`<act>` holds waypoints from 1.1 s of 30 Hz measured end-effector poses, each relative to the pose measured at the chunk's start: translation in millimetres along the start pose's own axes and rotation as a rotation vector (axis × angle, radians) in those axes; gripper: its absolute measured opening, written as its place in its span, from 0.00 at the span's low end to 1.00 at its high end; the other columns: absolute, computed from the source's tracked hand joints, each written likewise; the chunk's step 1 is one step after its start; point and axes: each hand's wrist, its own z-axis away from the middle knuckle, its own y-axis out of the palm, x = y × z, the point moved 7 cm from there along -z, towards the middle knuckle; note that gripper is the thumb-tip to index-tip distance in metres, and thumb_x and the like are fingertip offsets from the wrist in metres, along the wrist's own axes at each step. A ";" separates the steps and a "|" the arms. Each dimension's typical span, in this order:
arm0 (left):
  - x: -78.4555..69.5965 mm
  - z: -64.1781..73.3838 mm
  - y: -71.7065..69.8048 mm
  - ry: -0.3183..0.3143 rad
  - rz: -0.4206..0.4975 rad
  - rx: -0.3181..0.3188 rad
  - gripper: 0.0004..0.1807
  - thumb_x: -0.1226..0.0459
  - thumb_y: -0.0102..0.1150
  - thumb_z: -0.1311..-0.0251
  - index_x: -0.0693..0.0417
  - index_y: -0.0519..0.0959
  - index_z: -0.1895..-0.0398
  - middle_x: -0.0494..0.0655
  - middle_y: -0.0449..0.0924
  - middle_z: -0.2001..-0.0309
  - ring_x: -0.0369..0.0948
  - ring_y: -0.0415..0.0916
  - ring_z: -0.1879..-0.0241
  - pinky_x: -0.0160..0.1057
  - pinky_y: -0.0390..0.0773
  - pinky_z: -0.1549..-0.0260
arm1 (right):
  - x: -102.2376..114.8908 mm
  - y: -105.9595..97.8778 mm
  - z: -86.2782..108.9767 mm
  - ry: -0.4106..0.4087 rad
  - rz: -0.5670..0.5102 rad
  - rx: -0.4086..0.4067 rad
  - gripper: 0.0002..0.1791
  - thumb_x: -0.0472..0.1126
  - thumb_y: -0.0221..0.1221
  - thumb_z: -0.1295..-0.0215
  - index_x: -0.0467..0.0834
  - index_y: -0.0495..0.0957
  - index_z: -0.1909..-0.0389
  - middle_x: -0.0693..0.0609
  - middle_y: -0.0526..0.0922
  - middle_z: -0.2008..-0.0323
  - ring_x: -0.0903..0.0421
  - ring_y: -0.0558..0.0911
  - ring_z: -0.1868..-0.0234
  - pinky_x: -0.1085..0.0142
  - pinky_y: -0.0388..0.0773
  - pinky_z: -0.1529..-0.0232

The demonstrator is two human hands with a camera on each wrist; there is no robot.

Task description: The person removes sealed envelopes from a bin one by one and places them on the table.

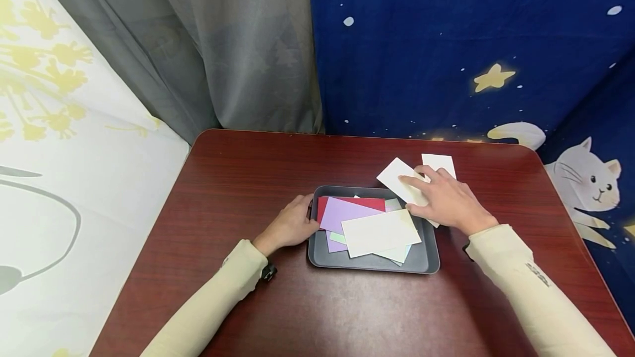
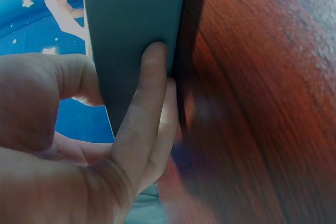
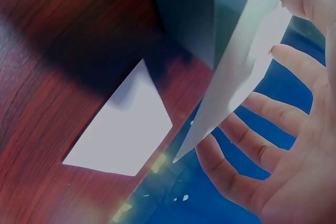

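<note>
On the right sleeve [image 1: 538, 291], lower right in the head view, we saw dark lettering too small to read. Just above, the right hand [image 1: 448, 200] had its fingers spread, tips touching a white card [image 1: 398, 176] that overlapped the upper-right corner of the grey tray [image 1: 429, 260], and it partly hid a second white card [image 1: 437, 163]. Below centre, the left hand [image 1: 290, 222] pinched the tray's left wall between thumb and fingers, while inside we found a cream card [image 1: 379, 233] covering part of a purple card [image 1: 342, 212], itself over a red card [image 1: 374, 203].
</note>
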 end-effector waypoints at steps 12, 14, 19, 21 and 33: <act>4.5 -2.8 1.2 0.042 0.008 -0.010 0.42 0.64 0.61 0.36 0.70 0.65 0.19 0.60 0.76 0.34 0.50 0.76 0.49 0.54 0.79 0.44 | -28.4 3.7 4.4 0.075 -0.011 0.011 0.35 0.57 0.62 0.23 0.52 0.73 0.19 0.33 0.67 0.21 0.29 0.72 0.33 0.32 0.83 0.55; 4.1 -2.7 1.7 0.036 0.005 -0.009 0.42 0.65 0.61 0.35 0.69 0.64 0.18 0.59 0.76 0.34 0.50 0.76 0.49 0.54 0.79 0.43 | -32.5 4.0 4.9 0.087 -0.013 0.012 0.35 0.57 0.60 0.22 0.52 0.73 0.19 0.32 0.66 0.21 0.29 0.72 0.34 0.32 0.83 0.54; 2.0 -1.4 2.3 0.007 -0.007 -0.003 0.42 0.66 0.62 0.34 0.67 0.63 0.16 0.58 0.75 0.31 0.49 0.75 0.47 0.53 0.79 0.41 | -44.0 5.4 5.7 0.133 -0.018 0.033 0.35 0.56 0.57 0.21 0.52 0.71 0.17 0.30 0.64 0.21 0.27 0.71 0.35 0.31 0.81 0.53; 1.6 -1.1 2.2 0.001 -0.012 -0.004 0.42 0.65 0.62 0.33 0.66 0.63 0.16 0.57 0.75 0.31 0.49 0.75 0.46 0.53 0.79 0.41 | -49.7 6.3 6.5 0.159 -0.024 0.045 0.35 0.56 0.56 0.21 0.52 0.70 0.17 0.29 0.63 0.20 0.26 0.70 0.34 0.30 0.81 0.53; 9.9 -4.7 6.6 0.022 -0.004 -0.004 0.43 0.64 0.63 0.33 0.67 0.62 0.16 0.59 0.74 0.29 0.49 0.76 0.47 0.54 0.79 0.40 | -86.8 16.8 13.9 0.267 -0.031 0.104 0.34 0.56 0.51 0.16 0.49 0.66 0.15 0.28 0.57 0.20 0.22 0.64 0.30 0.23 0.78 0.51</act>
